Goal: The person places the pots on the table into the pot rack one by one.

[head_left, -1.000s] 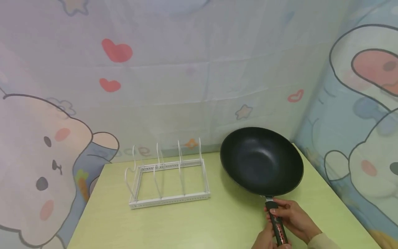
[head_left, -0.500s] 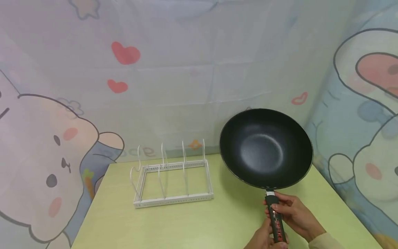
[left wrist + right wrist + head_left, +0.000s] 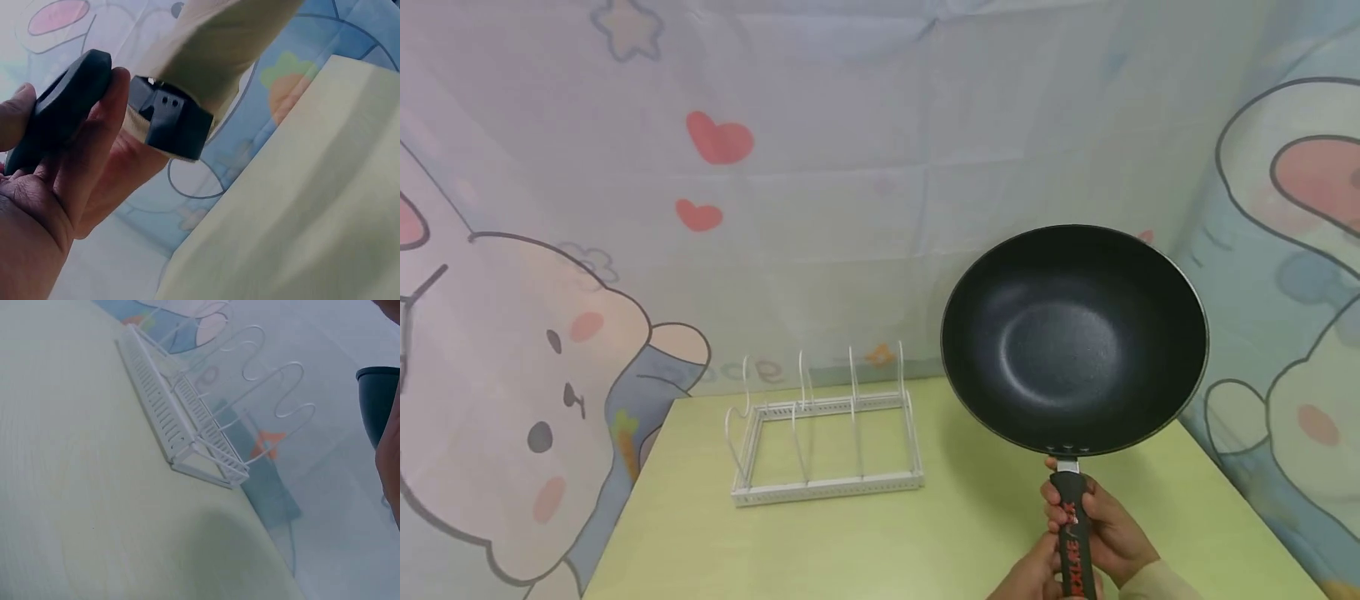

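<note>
A black wok (image 3: pixel 1063 342) is held up above the right side of the table, its inside tilted to face the head camera. Its dark handle (image 3: pixel 1072 533) with red lettering points down toward the person. My right hand (image 3: pixel 1116 533) grips the upper handle just below the metal neck, fingertips showing on the far left side. Lower down, my left hand (image 3: pixel 1033 575) holds the handle's end, partly cut off by the frame. In the left wrist view the left thumb and fingers hold the handle end (image 3: pixel 62 112). Only a bit of the wok (image 3: pixel 378 403) shows in the right wrist view.
To the left on the pale green table (image 3: pixel 820 550) stands a white wire rack (image 3: pixel 827 492) with upright loops. A patterned cloth backdrop (image 3: pixel 820 217) rises behind the table and along both sides. The right forearm's sleeve (image 3: pixel 212 50) carries a black wrist device (image 3: pixel 178 128).
The wok has risen, shifted right and tilted further toward the camera, looking larger. My right thumb has moved from the handle's top to its right side. The rack stays on the table.
</note>
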Tool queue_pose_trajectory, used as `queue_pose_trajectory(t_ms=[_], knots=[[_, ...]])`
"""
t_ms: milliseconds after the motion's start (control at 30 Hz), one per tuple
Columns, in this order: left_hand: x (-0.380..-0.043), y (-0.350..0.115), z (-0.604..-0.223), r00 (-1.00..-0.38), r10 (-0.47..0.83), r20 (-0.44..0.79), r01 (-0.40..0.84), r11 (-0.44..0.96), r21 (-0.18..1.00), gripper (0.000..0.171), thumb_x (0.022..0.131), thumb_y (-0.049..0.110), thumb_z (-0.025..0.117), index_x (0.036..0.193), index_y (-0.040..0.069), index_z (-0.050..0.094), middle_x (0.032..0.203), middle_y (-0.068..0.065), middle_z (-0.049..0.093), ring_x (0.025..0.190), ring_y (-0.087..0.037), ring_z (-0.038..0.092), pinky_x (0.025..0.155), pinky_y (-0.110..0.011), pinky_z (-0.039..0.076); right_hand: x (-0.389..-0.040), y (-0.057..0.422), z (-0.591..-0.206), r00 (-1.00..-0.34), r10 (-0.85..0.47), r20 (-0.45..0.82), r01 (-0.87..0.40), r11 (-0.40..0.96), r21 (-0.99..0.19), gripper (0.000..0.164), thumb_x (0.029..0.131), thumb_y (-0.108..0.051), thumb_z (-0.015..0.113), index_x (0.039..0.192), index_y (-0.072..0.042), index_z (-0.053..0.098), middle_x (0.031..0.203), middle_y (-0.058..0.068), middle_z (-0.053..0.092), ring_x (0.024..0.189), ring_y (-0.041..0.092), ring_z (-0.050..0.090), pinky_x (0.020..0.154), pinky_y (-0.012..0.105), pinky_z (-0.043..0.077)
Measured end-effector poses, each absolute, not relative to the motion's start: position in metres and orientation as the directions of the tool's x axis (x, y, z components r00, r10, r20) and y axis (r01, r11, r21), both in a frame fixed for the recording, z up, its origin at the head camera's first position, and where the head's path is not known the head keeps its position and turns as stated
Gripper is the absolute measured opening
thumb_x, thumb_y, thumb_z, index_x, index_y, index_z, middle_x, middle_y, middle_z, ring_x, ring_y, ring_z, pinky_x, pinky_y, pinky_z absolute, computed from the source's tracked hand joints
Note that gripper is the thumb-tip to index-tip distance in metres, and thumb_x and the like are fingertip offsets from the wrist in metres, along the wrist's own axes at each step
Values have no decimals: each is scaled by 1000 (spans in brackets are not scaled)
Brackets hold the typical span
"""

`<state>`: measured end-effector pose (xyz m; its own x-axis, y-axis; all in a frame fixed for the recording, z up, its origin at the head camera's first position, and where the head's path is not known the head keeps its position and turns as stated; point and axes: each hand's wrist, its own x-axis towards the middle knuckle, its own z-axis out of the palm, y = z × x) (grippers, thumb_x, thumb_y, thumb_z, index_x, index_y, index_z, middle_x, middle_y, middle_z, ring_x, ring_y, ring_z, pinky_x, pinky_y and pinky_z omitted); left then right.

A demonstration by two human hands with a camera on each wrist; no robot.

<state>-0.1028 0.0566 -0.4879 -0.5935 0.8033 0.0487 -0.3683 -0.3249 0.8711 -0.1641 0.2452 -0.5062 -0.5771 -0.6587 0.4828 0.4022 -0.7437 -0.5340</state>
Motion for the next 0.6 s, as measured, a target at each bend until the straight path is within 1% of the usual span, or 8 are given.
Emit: queue_pose_trajectory(t_ms=[133, 200, 267, 400, 467, 500, 567, 600], knots=[[-106, 52, -489, -580, 813, 52, -363, -315, 877, 62, 98, 21, 64, 150, 16, 31, 102, 12, 59, 85, 3, 62, 77, -13, 53, -167, 245, -502, -559, -670, 488, 394, -733, -554, 46, 110, -8, 23, 155, -10, 35, 127, 7, 59, 110, 17, 62, 105, 32, 49], [-108, 49, -492, -589, 807, 44, -351, -304, 886, 61, 98, 22, 65, 150, 15, 33, 102, 12, 60, 86, 2, 63, 78, -15, 53, -167, 243, -499, -575, -675, 463, 378, -721, -581, 46, 110, -6, 25, 154, -9, 37, 126, 6, 61, 109, 17, 63, 104, 32, 49], [-111, 45, -496, -598, 801, 27, -352, -294, 888, 66, 97, 26, 67, 152, 14, 33, 102, 13, 61, 86, 2, 64, 79, -15, 52, -166, 241, -496, -607, -671, 426, 347, -706, -618, 46, 109, -4, 25, 153, -9, 41, 123, 6, 63, 108, 16, 64, 103, 32, 51], [-114, 40, -502, -650, 759, -35, -355, -263, 897, 70, 94, 25, 72, 153, 14, 35, 104, 5, 66, 83, -2, 67, 78, -17, 53, -162, 238, -492, -702, -629, 335, 240, -652, -719, 46, 107, 3, 31, 147, -9, 50, 117, 5, 68, 102, 15, 69, 97, 30, 55], [-115, 36, -502, -674, 737, -37, -282, -210, 936, 71, 94, 29, 71, 153, 14, 35, 107, -8, 71, 82, 0, 67, 79, -16, 53, -162, 234, -490, -740, -600, 304, 181, -613, -769, 47, 104, 8, 34, 144, -8, 53, 115, 5, 70, 101, 15, 71, 95, 30, 57], [-115, 34, -501, -693, 720, -40, -227, -166, 960, 67, 95, 30, 70, 151, 13, 37, 108, -10, 71, 81, 0, 67, 79, -16, 53, -162, 232, -489, -753, -587, 297, 150, -593, -791, 48, 103, 11, 35, 143, -7, 53, 114, 6, 71, 101, 16, 72, 95, 30, 57], [-116, 29, -498, -717, 696, -26, -101, -67, 993, 66, 95, 40, 68, 147, 11, 39, 110, -13, 73, 82, 4, 66, 80, -16, 53, -162, 227, -488, -786, -553, 276, 96, -550, -829, 49, 100, 14, 38, 141, -8, 55, 113, 5, 73, 99, 16, 74, 95, 30, 58], [-116, 27, -496, -733, 680, -24, -40, -9, 999, 64, 96, 40, 67, 145, 9, 40, 111, -14, 73, 81, 6, 66, 80, -15, 52, -162, 225, -487, -802, -533, 269, 63, -523, -850, 50, 100, 15, 40, 141, -8, 55, 112, 4, 73, 98, 15, 74, 94, 30, 58]])
